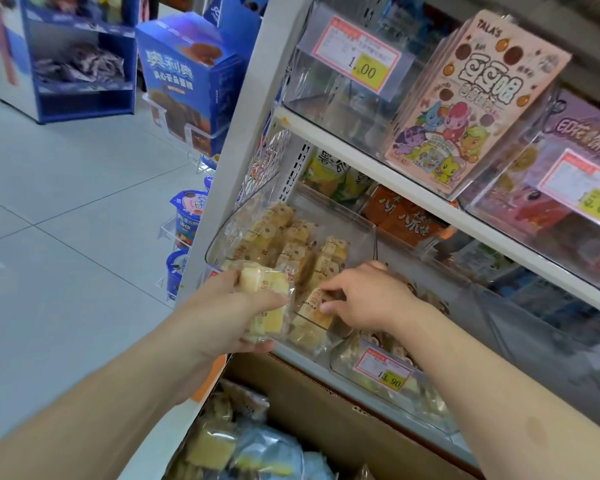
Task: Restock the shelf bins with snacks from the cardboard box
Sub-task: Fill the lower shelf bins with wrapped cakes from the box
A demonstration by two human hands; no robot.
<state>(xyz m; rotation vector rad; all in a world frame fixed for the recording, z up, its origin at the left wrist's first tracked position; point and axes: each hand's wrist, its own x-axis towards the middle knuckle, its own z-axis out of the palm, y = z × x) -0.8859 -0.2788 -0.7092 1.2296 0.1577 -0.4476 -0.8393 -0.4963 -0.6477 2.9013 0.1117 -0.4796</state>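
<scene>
Fingertips of the right hand (368, 299) pinched 1 wrapped cake (317, 301) at the front wall of the clear bin (366, 233), its long axis running 1 o'clock to 7 o'clock. Left hand (236, 317) gripped a bundle of cakes (267, 306) just at 9 o'clock of that pinch, touching the bin's front. Bin space lay toward 12 o'clock, so the left was poised nearest to feed next. Cardboard box (326, 403) waited at 6 o'clock, packets inside.
</scene>
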